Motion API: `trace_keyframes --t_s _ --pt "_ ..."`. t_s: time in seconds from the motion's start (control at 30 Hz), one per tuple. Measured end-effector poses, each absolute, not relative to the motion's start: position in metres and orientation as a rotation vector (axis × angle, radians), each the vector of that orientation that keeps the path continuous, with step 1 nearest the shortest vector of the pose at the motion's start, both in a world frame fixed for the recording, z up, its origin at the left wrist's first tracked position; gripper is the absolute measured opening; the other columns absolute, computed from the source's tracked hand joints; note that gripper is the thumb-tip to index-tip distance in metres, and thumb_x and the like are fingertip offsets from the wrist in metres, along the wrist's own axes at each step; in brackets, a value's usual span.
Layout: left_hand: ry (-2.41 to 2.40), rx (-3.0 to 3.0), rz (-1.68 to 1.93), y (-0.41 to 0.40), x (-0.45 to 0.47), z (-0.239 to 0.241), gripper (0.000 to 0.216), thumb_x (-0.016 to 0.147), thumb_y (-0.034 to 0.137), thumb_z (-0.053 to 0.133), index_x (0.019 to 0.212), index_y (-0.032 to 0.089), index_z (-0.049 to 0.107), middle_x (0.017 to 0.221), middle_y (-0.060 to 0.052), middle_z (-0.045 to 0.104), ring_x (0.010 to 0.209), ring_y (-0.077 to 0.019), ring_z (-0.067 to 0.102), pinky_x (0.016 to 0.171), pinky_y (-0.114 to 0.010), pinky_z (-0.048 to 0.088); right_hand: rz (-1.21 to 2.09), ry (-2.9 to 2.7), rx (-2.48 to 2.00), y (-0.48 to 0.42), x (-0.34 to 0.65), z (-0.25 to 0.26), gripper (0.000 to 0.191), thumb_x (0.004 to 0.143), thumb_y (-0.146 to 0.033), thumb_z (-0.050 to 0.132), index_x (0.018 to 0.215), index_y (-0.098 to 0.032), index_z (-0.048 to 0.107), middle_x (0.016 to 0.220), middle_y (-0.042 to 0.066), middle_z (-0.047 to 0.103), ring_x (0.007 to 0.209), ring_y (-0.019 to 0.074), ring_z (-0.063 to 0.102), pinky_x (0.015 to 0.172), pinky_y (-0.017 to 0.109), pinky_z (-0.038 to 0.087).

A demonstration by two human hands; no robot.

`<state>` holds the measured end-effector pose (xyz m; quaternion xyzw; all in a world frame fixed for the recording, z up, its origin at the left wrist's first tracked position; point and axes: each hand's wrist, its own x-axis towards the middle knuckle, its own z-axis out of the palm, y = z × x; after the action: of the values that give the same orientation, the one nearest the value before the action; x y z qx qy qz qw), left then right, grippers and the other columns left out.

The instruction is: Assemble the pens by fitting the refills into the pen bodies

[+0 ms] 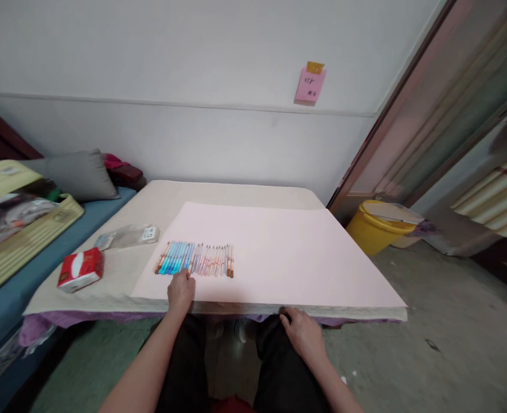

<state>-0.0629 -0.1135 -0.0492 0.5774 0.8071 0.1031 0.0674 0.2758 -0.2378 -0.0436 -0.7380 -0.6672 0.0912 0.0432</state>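
Observation:
A row of slim pens (210, 261) lies side by side on a pink sheet (288, 258), running from bright blue ones at the left to pale pink and brown ones at the right. At the near ends of the blue pens is my left hand (181, 291), its fingers curled and closed. Whether a pen is in its grasp is hidden. My right hand (304, 332) rests open on my right knee below the table's front edge, holding nothing.
Left of the sheet, a red tissue pack (80, 269) and a clear plastic sleeve (128, 236) lie on the cloth-covered table (231, 192). A yellow bin (376, 226) stands on the floor at right. A pink note (310, 84) is taped to the wall.

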Motion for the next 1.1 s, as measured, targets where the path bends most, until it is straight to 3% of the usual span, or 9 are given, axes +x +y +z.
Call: trace_keyframes --t_s 0.27,0.5,0.8,1.1 --pt "2.338 1.808 0.564 -0.13 -0.048 -0.036 0.012 0.083 0.023 0.042 0.082 0.021 0.054 0.084 -0.005 0.06 0.079 -0.0182 0.055 0.067 -0.027 0.035 0.303 -2.042 -2.264 -0.238 0.275 -0.039 0.027 0.09 -0.034 0.041 0.091 -0.021 0.064 0.093 0.007 0.069 0.09 0.0204 0.061 0.075 0.028 0.039" --pt "2.028 1.914 0.611 -0.133 0.03 -0.042 0.008 0.078 0.018 0.046 0.075 0.021 0.052 0.077 0.0 0.057 0.074 -0.014 0.053 0.068 -0.024 0.035 0.268 -2.047 -2.226 -0.238 0.276 -0.04 0.026 0.089 -0.034 0.042 0.092 -0.022 0.065 0.093 0.006 0.069 0.09 0.0212 0.061 0.074 0.028 0.039" --pt "2.034 1.937 0.476 -0.107 0.084 -0.06 0.015 0.079 0.011 0.043 0.082 0.018 0.056 0.081 -0.005 0.056 0.076 -0.0177 0.055 0.066 -0.028 0.035 0.259 -2.034 -2.211 -0.24 0.279 -0.041 0.023 0.089 -0.034 0.043 0.088 -0.023 0.064 0.091 0.005 0.069 0.088 0.021 0.061 0.073 0.028 0.038" --pt "2.025 2.073 0.379 -0.111 0.083 -0.067 0.023 0.087 0.014 0.038 0.097 0.017 0.058 0.095 -0.011 0.059 0.091 -0.0205 0.057 0.074 -0.029 0.04 0.317 -2.029 -2.196 -0.236 0.279 -0.038 0.024 0.089 -0.033 0.042 0.087 -0.021 0.063 0.092 0.006 0.069 0.089 0.0203 0.061 0.073 0.027 0.038"
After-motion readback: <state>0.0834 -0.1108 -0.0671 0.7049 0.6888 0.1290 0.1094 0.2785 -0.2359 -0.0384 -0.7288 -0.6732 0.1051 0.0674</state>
